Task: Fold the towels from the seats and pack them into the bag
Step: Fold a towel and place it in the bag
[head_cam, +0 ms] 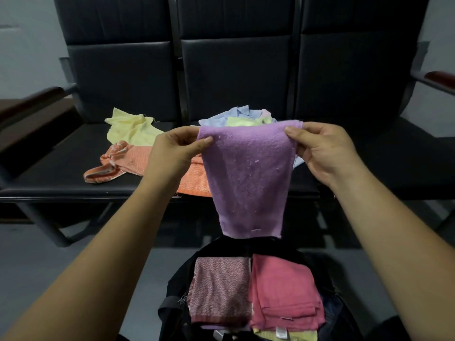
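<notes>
In the head view, the purple towel (246,173) hangs in the middle of the frame. Its long side runs up and down. The left hand (177,148) pinches its top left corner and the right hand (322,148) pinches its top right corner, so each hand is just as near.

The towel's bottom edge hangs just above the open black bag (179,274) at the bottom middle. A patterned pink towel (219,289) and a pink towel (283,291) lie folded side by side in it.

I think the next fold brings the bottom edge up to the hands.

More towels wait on the seats (61,183): an orange towel (138,163), a yellow towel (128,129) and a blue towel (221,116).
</notes>
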A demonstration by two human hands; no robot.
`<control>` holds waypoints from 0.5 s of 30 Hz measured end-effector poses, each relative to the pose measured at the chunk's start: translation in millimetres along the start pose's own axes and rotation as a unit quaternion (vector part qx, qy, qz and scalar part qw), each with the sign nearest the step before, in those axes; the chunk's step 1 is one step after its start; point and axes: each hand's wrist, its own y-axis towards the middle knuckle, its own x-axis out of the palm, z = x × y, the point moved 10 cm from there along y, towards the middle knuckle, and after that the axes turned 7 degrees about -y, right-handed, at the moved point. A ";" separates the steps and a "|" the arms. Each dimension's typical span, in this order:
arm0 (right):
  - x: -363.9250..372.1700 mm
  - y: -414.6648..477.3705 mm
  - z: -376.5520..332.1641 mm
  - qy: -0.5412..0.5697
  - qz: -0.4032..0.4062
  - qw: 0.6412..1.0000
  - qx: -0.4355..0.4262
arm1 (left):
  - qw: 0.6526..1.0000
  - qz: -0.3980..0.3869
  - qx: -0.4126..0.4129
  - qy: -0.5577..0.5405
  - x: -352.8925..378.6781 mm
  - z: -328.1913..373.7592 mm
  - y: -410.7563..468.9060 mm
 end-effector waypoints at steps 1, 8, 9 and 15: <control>-3.7 -0.3 -4.9 -0.044 0.016 0.999 -0.021 | 1.000 0.008 0.006 -0.008 -1.0 1.1 -0.3; 13.8 -11.8 -29.1 -0.057 -0.044 0.990 -0.120 | 0.993 -0.055 0.049 -0.088 20.5 18.0 -6.9; 23.8 -14.3 -29.7 -0.078 -0.081 0.986 -0.124 | 0.992 -0.078 0.054 -0.080 28.5 22.0 -10.2; 69.5 -24.9 -2.9 -0.210 -0.182 0.957 -0.090 | 0.985 -0.165 0.052 -0.017 58.9 24.2 -22.4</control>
